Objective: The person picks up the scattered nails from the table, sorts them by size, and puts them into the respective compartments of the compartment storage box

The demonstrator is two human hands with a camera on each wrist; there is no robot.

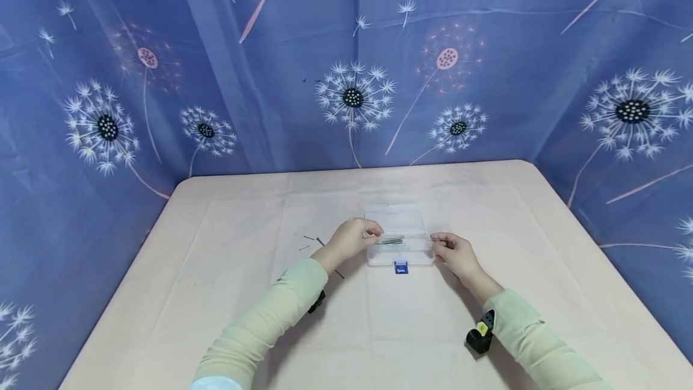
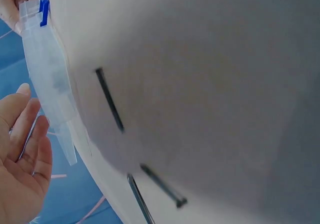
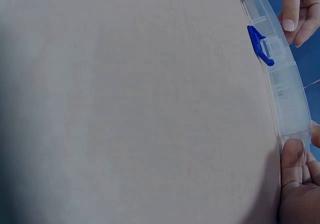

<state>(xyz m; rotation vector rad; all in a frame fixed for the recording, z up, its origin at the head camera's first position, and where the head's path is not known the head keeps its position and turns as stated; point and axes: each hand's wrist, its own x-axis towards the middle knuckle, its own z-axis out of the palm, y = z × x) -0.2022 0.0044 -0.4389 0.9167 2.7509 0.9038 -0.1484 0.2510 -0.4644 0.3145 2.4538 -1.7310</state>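
Observation:
A clear plastic box [image 1: 387, 256] with a blue latch [image 1: 400, 268] stands on the table, its lid [image 1: 395, 219] swung back. Several nails [image 1: 391, 241] lie side by side in its rear part. Over the box's left end is my left hand [image 1: 354, 236]; its fingers [image 2: 35, 144] bend loosely, and nothing shows between them in the left wrist view. With thumb and fingers, my right hand [image 1: 456, 256] grips the box's right end, close to the tabletop. Loose nails lie left of the box, among them a dark one [image 2: 109, 99] and another with its head visible [image 2: 164, 186].
The table [image 1: 227, 227] has a pale cloth. More nails [image 1: 339, 274] lie near and partly behind the left forearm. Blue dandelion-print curtains [image 1: 271, 77] border the back and both sides. A black wrist device [image 1: 480, 336] hangs under the right sleeve.

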